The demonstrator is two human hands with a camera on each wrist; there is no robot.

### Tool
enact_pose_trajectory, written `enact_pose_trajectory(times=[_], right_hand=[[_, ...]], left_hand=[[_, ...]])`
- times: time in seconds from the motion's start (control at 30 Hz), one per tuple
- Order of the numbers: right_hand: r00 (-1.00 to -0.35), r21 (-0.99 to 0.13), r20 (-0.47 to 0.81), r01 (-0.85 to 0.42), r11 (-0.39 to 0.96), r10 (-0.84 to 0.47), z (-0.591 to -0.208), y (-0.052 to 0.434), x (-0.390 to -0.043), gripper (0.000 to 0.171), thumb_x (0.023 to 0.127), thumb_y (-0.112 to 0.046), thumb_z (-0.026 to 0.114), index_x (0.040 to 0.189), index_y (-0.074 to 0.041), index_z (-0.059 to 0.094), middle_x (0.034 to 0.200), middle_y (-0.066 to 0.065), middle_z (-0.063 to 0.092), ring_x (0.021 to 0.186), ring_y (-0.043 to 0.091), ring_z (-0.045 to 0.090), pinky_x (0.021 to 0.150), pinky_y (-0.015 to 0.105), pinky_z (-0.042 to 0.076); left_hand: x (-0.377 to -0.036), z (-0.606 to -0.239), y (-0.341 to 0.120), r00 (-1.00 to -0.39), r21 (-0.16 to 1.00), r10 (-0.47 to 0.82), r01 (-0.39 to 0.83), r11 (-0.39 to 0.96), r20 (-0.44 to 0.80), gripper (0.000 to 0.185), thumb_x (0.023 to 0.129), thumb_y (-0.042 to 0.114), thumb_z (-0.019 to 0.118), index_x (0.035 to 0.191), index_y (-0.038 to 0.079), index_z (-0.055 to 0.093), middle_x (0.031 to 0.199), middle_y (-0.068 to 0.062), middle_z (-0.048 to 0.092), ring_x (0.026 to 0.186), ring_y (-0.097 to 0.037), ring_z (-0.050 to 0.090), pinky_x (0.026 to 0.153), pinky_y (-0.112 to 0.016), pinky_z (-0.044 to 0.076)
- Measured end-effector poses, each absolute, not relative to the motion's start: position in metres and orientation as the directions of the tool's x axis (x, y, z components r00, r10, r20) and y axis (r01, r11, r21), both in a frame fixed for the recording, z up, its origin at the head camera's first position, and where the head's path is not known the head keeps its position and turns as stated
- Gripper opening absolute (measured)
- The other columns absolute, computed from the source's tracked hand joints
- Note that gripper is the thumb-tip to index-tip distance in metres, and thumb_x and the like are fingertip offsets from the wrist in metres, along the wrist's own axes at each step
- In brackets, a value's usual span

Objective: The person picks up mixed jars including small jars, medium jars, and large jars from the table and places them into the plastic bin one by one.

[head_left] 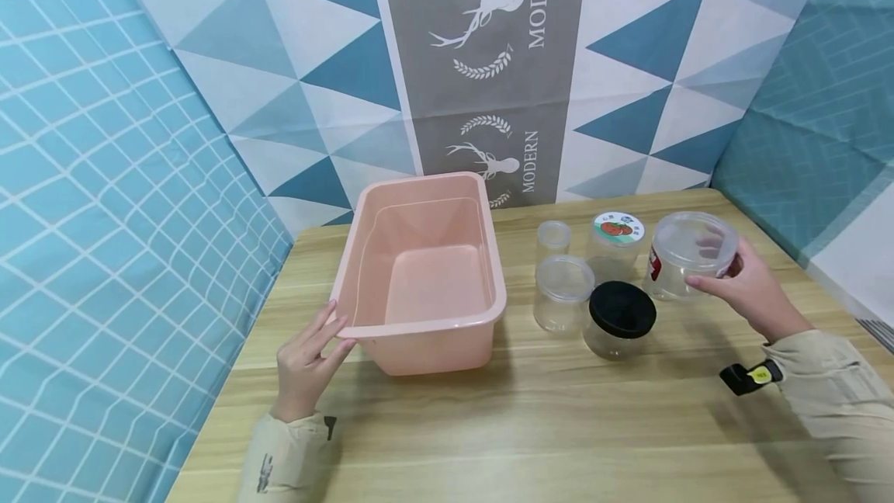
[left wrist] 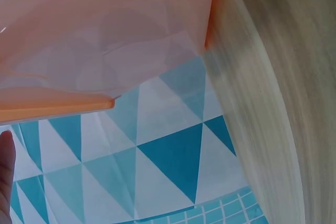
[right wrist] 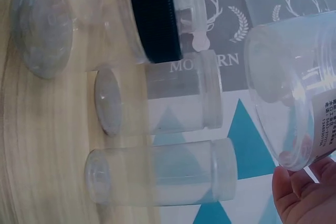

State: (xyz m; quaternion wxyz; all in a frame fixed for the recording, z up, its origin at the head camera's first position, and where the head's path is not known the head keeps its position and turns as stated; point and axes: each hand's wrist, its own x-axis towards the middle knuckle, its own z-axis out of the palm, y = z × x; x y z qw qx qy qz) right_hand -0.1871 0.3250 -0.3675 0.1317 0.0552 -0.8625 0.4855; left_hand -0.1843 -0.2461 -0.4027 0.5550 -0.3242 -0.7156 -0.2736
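Bright, even indoor light is filling all three views, with soft shadows and some blur close to the lenses.

In the head view, the pink plastic tub (head_left: 426,270) is casting a faint shadow toward the camera on the wooden surface (head_left: 531,425), and the backdrop lines are bowing at the frame edges. The left wrist view is smearing the wood grain into streaks, with the tub glowing translucent. The right wrist view is showing the clear jars (right wrist: 157,177) hazy and softly out of focus.
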Motion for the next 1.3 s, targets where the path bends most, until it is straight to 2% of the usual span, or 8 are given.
enact_pose_trajectory(times=[0.17, 0.3, 0.53, 0.73, 0.87, 0.97, 1.1, 1.3], right_hand=[[-0.938, -0.828, 0.341, -0.273, 0.489, 0.054, -0.364, 0.326, -0.185, 0.068, 0.086, 0.002, 0.068, 0.141, -0.011, 0.032, 0.114, -0.016, 0.043, 0.097, -0.003, 0.043, 0.074, 0.006, 0.039], [-0.926, -0.824, 0.369, -0.286, 0.489, 0.081, -0.360, 0.326, -0.183, 0.072, 0.085, 0.003, 0.068, 0.144, -0.017, 0.031, 0.115, -0.018, 0.041, 0.100, -0.001, 0.042, 0.075, 0.005, 0.037], [-0.927, -0.815, 0.353, -0.239, 0.527, 0.126, -0.355, 0.325, -0.180, 0.075, 0.086, -0.007, 0.070, 0.147, -0.012, 0.026, 0.119, -0.012, 0.041, 0.102, 0.003, 0.040, 0.074, 0.004, 0.036], [-0.926, -0.797, 0.349, -0.213, 0.565, 0.144, -0.346, 0.321, -0.179, 0.077, 0.086, -0.013, 0.072, 0.147, -0.008, 0.027, 0.119, -0.005, 0.041, 0.099, 0.004, 0.040, 0.071, 0.006, 0.035], [-0.923, -0.796, 0.350, -0.203, 0.570, 0.160, -0.341, 0.319, -0.178, 0.076, 0.085, -0.012, 0.073, 0.146, -0.009, 0.028, 0.115, -0.010, 0.041, 0.097, 0.004, 0.040, 0.070, 0.006, 0.036], [-0.916, -0.803, 0.362, -0.213, 0.556, 0.172, -0.338, 0.318, -0.178, 0.071, 0.084, -0.009, 0.073, 0.142, -0.014, 0.032, 0.112, -0.014, 0.041, 0.095, 0.003, 0.041, 0.069, 0.006, 0.036], [-0.911, -0.801, 0.367, -0.208, 0.561, 0.187, -0.334, 0.316, -0.179, 0.071, 0.084, -0.010, 0.073, 0.142, -0.016, 0.033, 0.112, -0.015, 0.041, 0.095, 0.003, 0.041, 0.070, 0.005, 0.036], [-0.926, -0.770, 0.346, -0.188, 0.610, 0.153, -0.326, 0.310, -0.179, 0.082, 0.083, -0.015, 0.075, 0.148, -0.008, 0.027, 0.122, 0.007, 0.041, 0.096, 0.008, 0.040, 0.068, 0.008, 0.036]], left_hand=[[-0.183, -0.404, -0.247, -0.197, 0.045, 0.170, 0.769, 0.637, 0.966, 0.050, 0.090, 0.043, 0.064, 0.081, -0.006, 0.073, 0.097, -0.025, 0.068, 0.056, -0.033, 0.064, 0.040, -0.019, 0.031], [-0.184, -0.404, -0.247, -0.204, 0.047, 0.178, 0.773, 0.633, 0.963, 0.049, 0.090, 0.042, 0.064, 0.082, -0.006, 0.073, 0.097, -0.026, 0.068, 0.039, -0.012, 0.040, 0.039, -0.016, 0.025], [-0.185, -0.403, -0.247, -0.211, 0.050, 0.176, 0.764, 0.643, 0.962, 0.049, 0.090, 0.042, 0.064, 0.083, -0.005, 0.073, 0.098, -0.025, 0.068, 0.042, -0.019, 0.050, 0.040, -0.018, 0.028], [-0.185, -0.405, -0.248, -0.209, 0.053, 0.172, 0.770, 0.636, 0.963, 0.049, 0.091, 0.042, 0.064, 0.083, -0.006, 0.073, 0.097, -0.027, 0.067, 0.041, -0.010, 0.038, 0.040, -0.016, 0.025], [-0.183, -0.406, -0.249, -0.212, 0.060, 0.163, 0.765, 0.641, 0.964, 0.049, 0.091, 0.042, 0.064, 0.083, -0.005, 0.073, 0.098, -0.026, 0.068, 0.057, -0.018, 0.064, 0.041, -0.018, 0.029], [-0.181, -0.405, -0.249, -0.216, 0.066, 0.156, 0.761, 0.645, 0.964, 0.049, 0.091, 0.042, 0.064, 0.083, -0.005, 0.073, 0.098, -0.025, 0.068, 0.069, -0.032, 0.068, 0.041, -0.019, 0.030], [-0.181, -0.404, -0.247, -0.215, 0.072, 0.145, 0.760, 0.647, 0.966, 0.049, 0.090, 0.042, 0.064, 0.083, -0.006, 0.073, 0.098, -0.026, 0.067, 0.046, -0.026, 0.057, 0.041, -0.018, 0.027], [-0.182, -0.404, -0.246, -0.220, 0.080, 0.138, 0.758, 0.647, 0.966, 0.048, 0.090, 0.042, 0.065, 0.083, -0.006, 0.072, 0.097, -0.027, 0.067, 0.039, -0.018, 0.045, 0.041, -0.018, 0.025]])
